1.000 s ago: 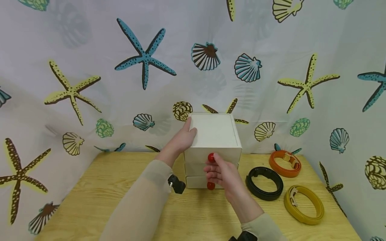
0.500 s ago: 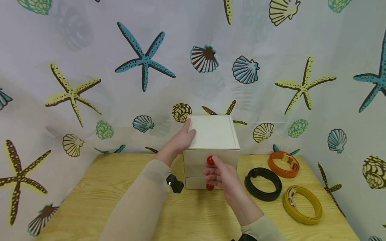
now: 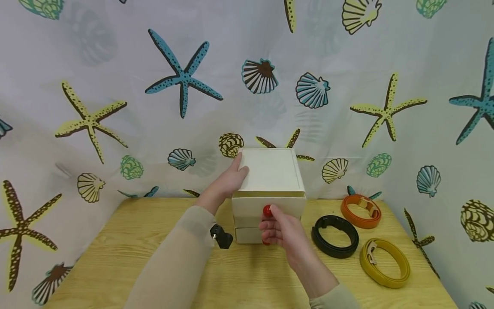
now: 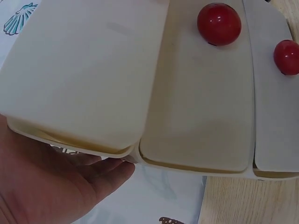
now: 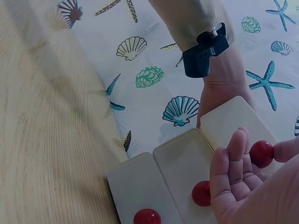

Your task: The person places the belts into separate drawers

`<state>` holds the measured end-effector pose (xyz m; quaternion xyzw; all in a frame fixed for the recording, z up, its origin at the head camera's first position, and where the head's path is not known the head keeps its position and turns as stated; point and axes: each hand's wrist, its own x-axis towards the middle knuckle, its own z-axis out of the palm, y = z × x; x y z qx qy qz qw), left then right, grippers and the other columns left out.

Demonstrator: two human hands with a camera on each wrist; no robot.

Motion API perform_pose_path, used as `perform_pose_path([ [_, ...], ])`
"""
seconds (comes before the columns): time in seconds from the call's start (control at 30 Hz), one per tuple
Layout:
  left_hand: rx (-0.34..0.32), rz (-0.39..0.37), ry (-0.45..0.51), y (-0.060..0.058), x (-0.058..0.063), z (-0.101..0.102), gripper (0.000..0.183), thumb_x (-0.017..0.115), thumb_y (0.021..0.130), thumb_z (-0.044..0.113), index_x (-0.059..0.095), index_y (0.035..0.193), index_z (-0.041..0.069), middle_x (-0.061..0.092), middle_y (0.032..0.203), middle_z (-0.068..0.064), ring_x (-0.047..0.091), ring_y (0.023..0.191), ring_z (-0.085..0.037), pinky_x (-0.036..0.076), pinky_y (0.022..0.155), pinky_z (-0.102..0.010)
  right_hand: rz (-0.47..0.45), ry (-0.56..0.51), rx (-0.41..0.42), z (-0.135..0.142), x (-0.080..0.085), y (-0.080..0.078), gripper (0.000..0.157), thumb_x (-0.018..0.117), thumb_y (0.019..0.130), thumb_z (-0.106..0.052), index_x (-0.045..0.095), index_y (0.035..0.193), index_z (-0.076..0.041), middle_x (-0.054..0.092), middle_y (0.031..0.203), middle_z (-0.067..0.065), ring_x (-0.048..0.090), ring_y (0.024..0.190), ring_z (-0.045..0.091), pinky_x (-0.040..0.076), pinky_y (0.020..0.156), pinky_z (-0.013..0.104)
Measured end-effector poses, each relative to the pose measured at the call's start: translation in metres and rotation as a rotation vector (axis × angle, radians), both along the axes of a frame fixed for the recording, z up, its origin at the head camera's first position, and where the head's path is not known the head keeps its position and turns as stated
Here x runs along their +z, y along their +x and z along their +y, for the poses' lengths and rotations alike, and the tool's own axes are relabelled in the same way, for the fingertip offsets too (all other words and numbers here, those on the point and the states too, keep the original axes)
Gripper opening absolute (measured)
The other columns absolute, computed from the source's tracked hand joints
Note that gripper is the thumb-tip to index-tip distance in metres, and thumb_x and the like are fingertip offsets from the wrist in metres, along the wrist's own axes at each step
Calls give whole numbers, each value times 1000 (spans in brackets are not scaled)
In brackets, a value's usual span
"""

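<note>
A small white drawer box (image 3: pixel 271 169) with three stacked drawers stands at the back of the table. My left hand (image 3: pixel 230 180) holds its left side, thumb over the top edge; in the left wrist view the fingers lie along that side. My right hand (image 3: pixel 288 234) pinches the red knob (image 3: pixel 267 210) of the top drawer (image 3: pixel 247 209) between thumb and fingers. That drawer is pulled part way out, with a gap showing under the top panel. The middle drawer (image 4: pixel 198 102) and bottom drawer (image 4: pixel 278 116) sit flush, each with its own red knob.
Right of the box lie three coiled belts on the wooden table (image 3: pixel 154 240): a black belt (image 3: pixel 317 242), an orange belt (image 3: pixel 356 222) and a yellow belt (image 3: pixel 403 262). A white cloth (image 3: pixel 216 120) printed with starfish and shells hangs behind and at the sides.
The top drawer has slid out toward me, drawn by my right hand on its knob. My left hand stays on the box's left side. The view shifts slightly.
</note>
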<state>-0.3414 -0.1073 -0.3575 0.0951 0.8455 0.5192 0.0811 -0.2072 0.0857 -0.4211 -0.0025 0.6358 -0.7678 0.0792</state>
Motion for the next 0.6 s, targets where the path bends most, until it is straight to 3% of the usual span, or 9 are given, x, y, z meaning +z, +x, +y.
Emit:
perform_pose_path([
  [0.6, -27, -3, 35, -2, -4, -5, 71, 32, 121, 33, -6, 179, 21, -9, 185, -7, -8, 169, -30, -2, 135, -53, -8, 33, 24, 3, -1, 13, 61, 55, 115, -53, 72, 122, 6, 76, 92, 6, 70, 78, 16, 60, 81, 33],
])
